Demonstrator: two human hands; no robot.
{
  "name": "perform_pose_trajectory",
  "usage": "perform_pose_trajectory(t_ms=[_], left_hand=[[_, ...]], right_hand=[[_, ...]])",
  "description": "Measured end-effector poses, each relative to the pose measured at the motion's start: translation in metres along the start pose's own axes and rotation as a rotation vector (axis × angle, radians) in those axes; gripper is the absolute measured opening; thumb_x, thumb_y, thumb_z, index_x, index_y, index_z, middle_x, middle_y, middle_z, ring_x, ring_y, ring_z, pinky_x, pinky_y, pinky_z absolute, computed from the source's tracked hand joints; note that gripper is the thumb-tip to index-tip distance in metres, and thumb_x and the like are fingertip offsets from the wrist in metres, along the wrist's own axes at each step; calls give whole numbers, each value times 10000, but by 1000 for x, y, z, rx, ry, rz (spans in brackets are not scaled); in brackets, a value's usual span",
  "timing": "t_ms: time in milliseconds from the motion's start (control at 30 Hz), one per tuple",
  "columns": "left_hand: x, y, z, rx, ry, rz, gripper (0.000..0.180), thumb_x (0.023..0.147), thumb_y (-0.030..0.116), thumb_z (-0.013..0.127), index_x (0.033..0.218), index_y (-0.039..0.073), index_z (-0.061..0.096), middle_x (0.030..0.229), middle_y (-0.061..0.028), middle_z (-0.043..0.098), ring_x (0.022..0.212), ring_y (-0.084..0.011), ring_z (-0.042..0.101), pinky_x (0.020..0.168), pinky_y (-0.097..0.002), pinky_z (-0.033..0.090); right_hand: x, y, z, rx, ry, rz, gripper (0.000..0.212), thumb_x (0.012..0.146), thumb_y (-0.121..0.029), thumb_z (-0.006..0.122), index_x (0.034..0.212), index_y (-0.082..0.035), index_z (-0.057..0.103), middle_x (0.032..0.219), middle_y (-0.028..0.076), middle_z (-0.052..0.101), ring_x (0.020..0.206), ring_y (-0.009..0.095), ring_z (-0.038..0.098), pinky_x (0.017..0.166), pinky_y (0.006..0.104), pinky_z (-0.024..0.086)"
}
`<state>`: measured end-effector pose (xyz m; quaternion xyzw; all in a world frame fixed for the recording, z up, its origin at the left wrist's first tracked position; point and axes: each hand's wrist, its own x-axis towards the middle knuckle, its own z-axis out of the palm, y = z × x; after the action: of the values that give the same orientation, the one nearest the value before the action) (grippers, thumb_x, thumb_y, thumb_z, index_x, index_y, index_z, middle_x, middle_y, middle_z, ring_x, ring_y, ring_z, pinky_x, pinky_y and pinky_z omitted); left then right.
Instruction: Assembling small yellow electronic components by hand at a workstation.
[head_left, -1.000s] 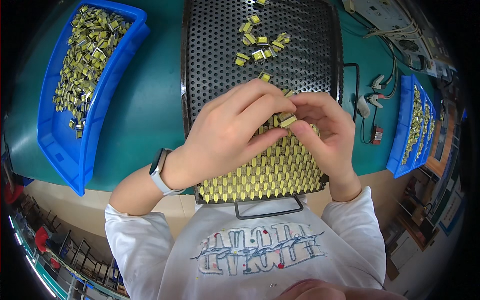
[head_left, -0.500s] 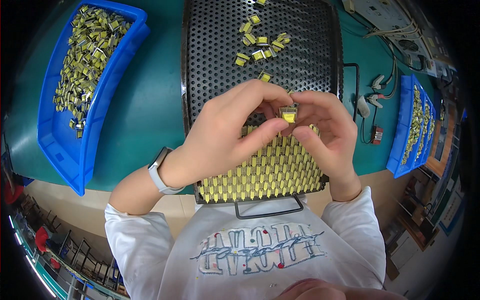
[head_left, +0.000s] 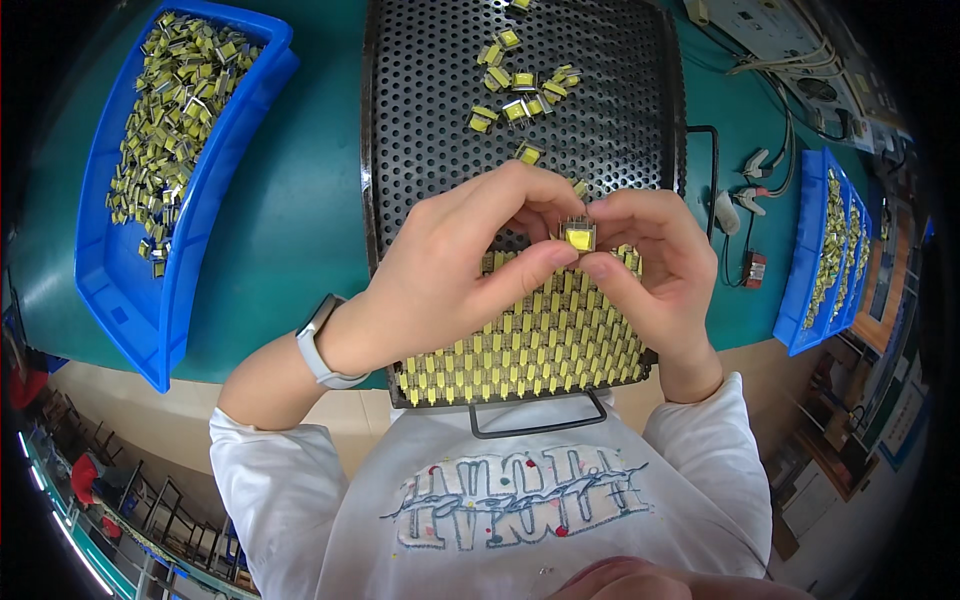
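Between my two hands is a small transformer with a yellow-taped middle, metal sides and thin pins on top. My left hand pinches it from the left with thumb and fingers. From the right, my right hand closes thumb and forefinger on it. Both hands hover over a black perforated tray. Below them, tight rows of yellow transformers fill the tray's near part. Several loose transformers lie scattered on its far part. My hands hide some of the rows' far edge.
A blue bin heaped with transformers stands at the left on the green table. Farther right are another blue bin with parts, cables with clips and a small red box. Wire handles stick out from the tray.
The held transformer has turned slightly, and its yellow face and pins show more plainly. My right hand has shifted a little; the left has barely moved.
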<state>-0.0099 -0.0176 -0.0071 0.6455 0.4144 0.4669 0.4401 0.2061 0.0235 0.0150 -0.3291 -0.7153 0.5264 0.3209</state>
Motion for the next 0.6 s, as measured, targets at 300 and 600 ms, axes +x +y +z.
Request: perform_pose_trajectory(t_ms=[300,600], left_hand=[[0,-1,0,-25,-23,-17,342,922,86,734,1210,-24,584,1077,-123,673,932,-205,706,836,-322,579],[0,-1,0,-30,-27,-19,327,925,81,729,1203,-23,591,1070,-122,673,928,-203,707,837,-323,578]], right_hand=[[-1,2,0,-20,-4,-15,364,849,48,759,1191,25,637,1045,102,707,866,149,723,764,267,593],[-1,3,-1,-42,-2,-19,356,848,36,766,1181,24,643,1050,102,707,864,151,729,759,264,593]])
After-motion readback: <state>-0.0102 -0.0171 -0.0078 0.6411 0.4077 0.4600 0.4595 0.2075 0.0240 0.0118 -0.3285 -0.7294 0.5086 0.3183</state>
